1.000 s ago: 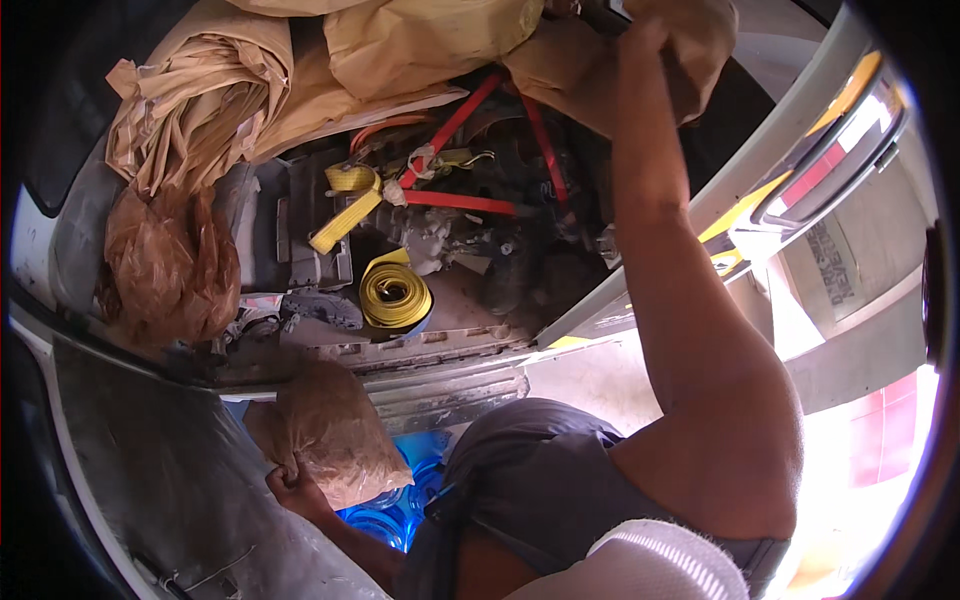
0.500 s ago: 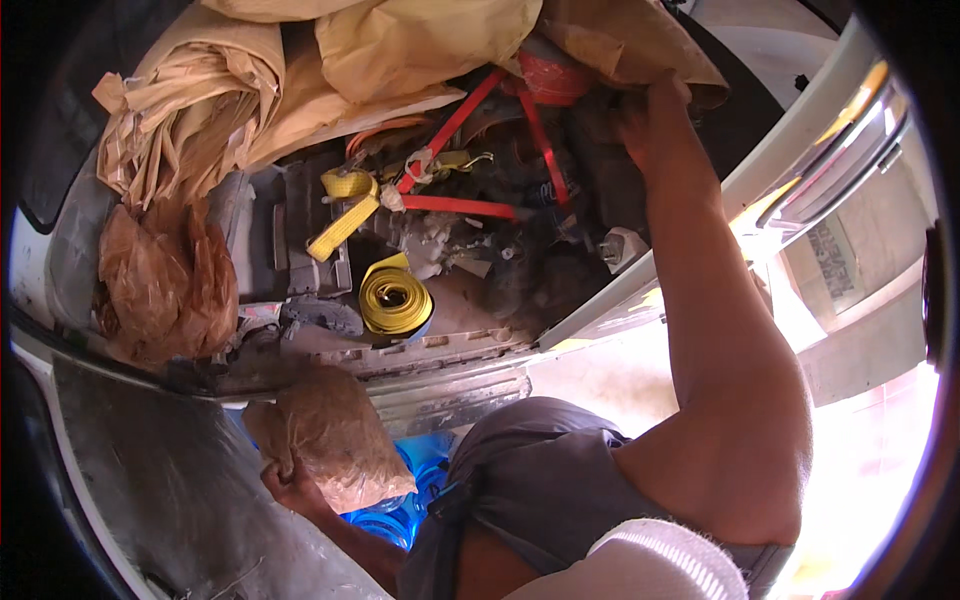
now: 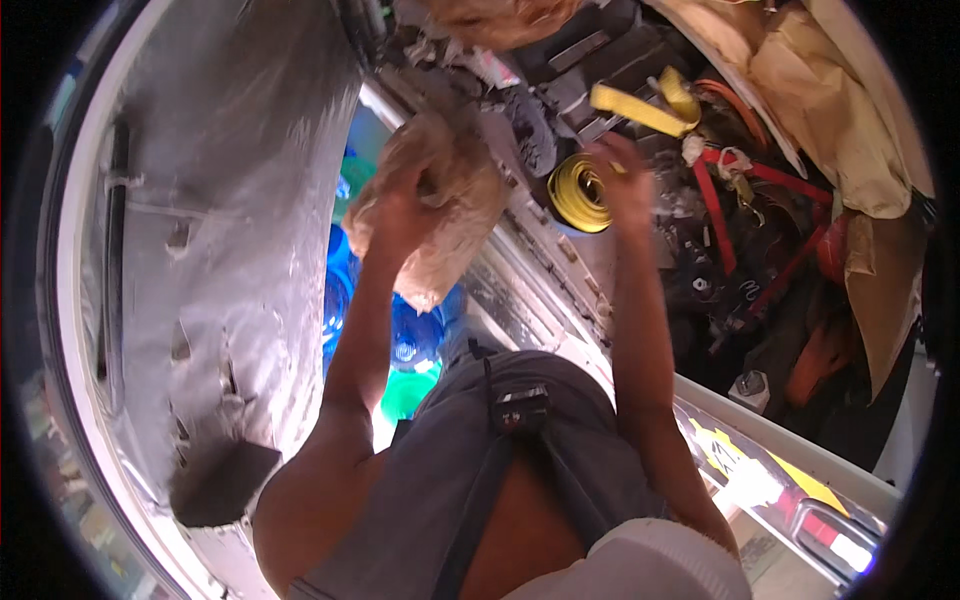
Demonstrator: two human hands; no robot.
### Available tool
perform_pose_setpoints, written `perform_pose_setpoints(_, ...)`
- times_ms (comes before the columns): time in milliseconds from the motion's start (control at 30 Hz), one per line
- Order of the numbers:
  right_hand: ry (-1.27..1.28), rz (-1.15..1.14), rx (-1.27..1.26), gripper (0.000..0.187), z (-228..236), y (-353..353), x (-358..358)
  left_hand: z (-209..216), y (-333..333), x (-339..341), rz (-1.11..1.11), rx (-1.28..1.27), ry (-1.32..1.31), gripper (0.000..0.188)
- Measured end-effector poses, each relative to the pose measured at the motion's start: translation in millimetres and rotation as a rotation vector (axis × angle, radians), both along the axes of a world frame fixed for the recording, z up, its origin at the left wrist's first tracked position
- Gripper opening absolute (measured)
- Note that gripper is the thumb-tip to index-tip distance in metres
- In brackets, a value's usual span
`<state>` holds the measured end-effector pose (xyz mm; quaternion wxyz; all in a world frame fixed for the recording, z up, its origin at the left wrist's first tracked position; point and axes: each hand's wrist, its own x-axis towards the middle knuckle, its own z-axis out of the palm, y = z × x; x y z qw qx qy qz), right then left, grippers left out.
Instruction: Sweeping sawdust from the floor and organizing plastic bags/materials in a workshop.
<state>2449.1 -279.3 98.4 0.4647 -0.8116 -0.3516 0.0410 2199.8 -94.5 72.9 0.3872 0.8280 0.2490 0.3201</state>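
My left hand point(image 3: 402, 212) grips a crumpled light-brown bag point(image 3: 463, 205) at its top, with the fingers bent into the folds. The bag hangs beside the vehicle's sill; what it contains is hidden. My right hand point(image 3: 625, 190) is over the cargo space, at the right side of a rolled yellow webbing strap point(image 3: 573, 196). Motion smears its fingers, so I cannot tell whether it touches the roll. A loose yellow strap end point(image 3: 640, 110) lies just beyond that hand.
Red straps point(image 3: 713, 215) cross dark clutter at the right. Large brown paper sacks point(image 3: 850, 110) lie at the far right, and another brown bag point(image 3: 500, 20) at the top. Blue bottles point(image 3: 412, 332) stand below my left hand. A grey-lined door panel point(image 3: 230, 200) fills the left.
The view has swung left. My right hand has left the paper sack and come over beside the yellow strap roll. My left hand still holds the brown bag, now raised toward the sill.
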Motion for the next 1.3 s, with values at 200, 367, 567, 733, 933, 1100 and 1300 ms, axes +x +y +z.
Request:
perform_pose_setpoints(200,0.147,0.418,-0.382,0.066,7.5,53.6,-115.8,-4.6,-61.5,3.2,0.01,0.114,0.106,0.058)
perform_pose_setpoints(367,-0.112,0.397,-0.364,0.012,-28.7,32.2,-125.1,-25.1,-94.3,-15.4,-0.014,0.084,-0.038,0.064)
perform_pose_setpoints(567,-0.163,0.538,-0.022,0.01,3.4,-13.9,-153.0,-26.7,-127.9,-83.9,0.239,0.086,-0.169,0.061)
perform_pose_setpoints(733,0.318,0.626,0.124,0.018,79.0,-89.5,-183.5,-15.4,-183.6,-124.2,0.516,-0.898,-0.404,0.04)
perform_pose_setpoints(933,-0.077,0.721,0.229,0.021,75.8,-166.0,-211.2,44.9,-261.3,-127.1,0.361,-0.514,-0.471,0.02)
perform_pose_setpoints(1100,0.149,0.655,0.276,0.018,87.5,-243.3,-232.5,140.9,-336.8,-195.1,0.316,-0.421,-0.66,0.014)
perform_pose_setpoints(1300,-0.258,0.7,0.34,0.036,78.3,-318.7,-305.1,146.7,-410.8,-238.2,0.391,-0.562,-0.708,0.014)
